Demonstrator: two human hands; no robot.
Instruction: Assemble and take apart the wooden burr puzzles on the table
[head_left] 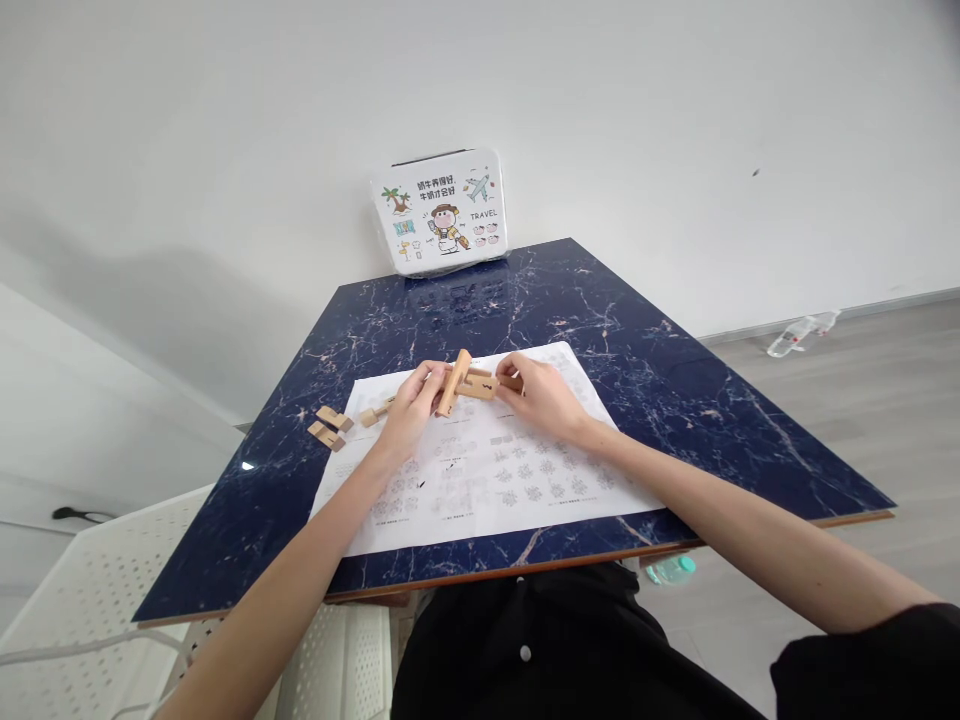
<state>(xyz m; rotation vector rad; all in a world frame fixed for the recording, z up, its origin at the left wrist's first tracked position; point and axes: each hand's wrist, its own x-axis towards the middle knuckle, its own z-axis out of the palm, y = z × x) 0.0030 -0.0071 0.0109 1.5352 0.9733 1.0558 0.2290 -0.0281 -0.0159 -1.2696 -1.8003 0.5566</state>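
My left hand [412, 400] and my right hand [541, 394] meet over a white instruction sheet [487, 470] on the dark blue marbled table [675, 400]. Between them is a partly joined wooden puzzle [466, 382] of notched bars. My left hand's fingers are closed on an upright tilted bar [454, 381]. My right hand pinches the end of a flat notched bar [484, 386]. Another wooden bar [375, 411] lies under my left hand's far side. Two loose notched pieces [328, 427] rest on the table to the left.
A white box with cartoon travel pictures [440, 211] stands at the table's far edge against the wall. A white perforated stool or basket [90, 580] is at the lower left. A plastic bottle [801, 335] lies on the floor at right.
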